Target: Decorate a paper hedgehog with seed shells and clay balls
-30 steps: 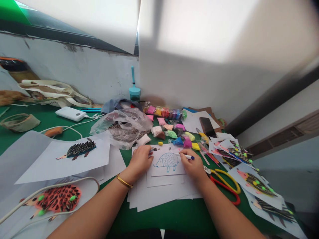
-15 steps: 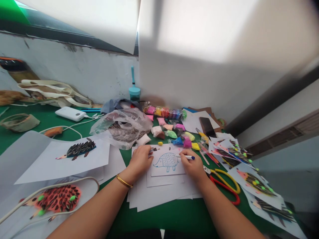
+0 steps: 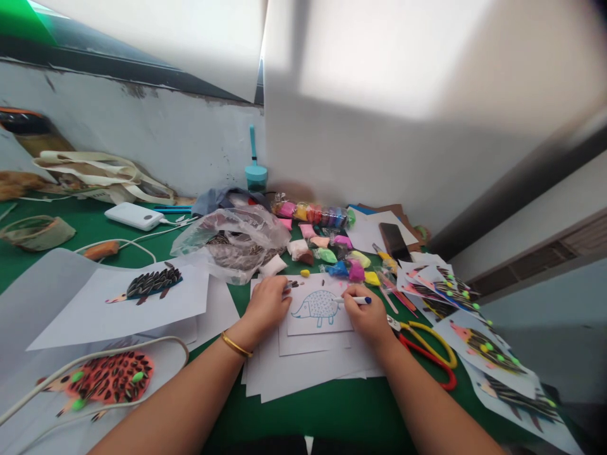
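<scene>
My right hand pinches a white marker pen with a blue end, its tip over the back part of a hedgehog outline. The outline is blue, with short marks across its body, and lies on a small white sheet. At the sheet's left edge rests my left hand, fingers curled by a small greyish item that I cannot make out. A few dark seeds and a small yellow lump lie just above the drawing. Several larger white sheets are stacked underneath.
Bagged coloured clay pieces and a plastic bag of seeds lie behind the sheets. Scissors with yellow and red handles sit at the right, near finished seed hedgehogs. Another seed hedgehog and a white cable are left.
The marker's tip has shifted slightly down and left over the hedgehog's body. My left hand stays in place.
</scene>
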`<state>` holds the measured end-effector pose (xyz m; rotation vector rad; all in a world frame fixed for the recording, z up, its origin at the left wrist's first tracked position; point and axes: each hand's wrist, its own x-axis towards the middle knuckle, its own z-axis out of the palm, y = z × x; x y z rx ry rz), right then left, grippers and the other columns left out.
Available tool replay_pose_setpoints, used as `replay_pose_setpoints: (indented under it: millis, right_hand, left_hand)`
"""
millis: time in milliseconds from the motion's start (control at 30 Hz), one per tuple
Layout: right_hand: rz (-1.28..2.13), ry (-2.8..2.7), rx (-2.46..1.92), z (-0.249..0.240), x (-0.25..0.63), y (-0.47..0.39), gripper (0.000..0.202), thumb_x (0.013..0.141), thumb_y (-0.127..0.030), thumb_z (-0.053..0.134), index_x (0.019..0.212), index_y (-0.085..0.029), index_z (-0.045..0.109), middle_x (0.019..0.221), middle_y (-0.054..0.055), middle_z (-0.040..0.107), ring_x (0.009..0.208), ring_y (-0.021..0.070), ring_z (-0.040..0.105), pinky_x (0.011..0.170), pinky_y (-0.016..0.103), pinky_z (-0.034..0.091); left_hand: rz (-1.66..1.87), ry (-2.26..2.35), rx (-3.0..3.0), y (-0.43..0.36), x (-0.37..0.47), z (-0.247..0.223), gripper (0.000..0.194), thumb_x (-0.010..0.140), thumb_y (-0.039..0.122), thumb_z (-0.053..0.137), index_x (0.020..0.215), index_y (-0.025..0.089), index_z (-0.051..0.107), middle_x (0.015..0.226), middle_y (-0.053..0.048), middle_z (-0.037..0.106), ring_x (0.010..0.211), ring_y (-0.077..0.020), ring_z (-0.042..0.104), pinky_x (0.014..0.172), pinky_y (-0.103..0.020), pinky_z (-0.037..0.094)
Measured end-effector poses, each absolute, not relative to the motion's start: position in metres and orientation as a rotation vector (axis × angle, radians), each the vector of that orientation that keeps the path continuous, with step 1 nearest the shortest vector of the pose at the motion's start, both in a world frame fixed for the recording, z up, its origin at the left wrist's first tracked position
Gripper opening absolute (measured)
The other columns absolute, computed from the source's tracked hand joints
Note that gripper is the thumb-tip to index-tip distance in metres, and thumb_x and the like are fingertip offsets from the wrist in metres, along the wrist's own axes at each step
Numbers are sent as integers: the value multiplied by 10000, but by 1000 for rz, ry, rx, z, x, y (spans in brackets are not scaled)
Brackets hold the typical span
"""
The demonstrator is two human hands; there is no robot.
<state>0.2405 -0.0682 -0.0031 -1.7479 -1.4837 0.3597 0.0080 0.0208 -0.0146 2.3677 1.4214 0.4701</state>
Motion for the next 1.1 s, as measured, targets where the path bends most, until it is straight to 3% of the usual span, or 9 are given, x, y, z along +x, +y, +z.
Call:
replay_pose_setpoints:
  millis: [1100]
  right_hand:
    - [413, -1430, -1795, -1, 239, -70, 164, 740, -275, 461, 611, -218, 545, 625, -8, 592, 647, 171, 553, 607, 275, 384]
  left_hand:
    - [476, 1427, 2361, 22, 8, -17, 79, 784, 183, 614, 798, 205, 539, 929, -47, 651, 934, -231, 584, 776, -335, 398]
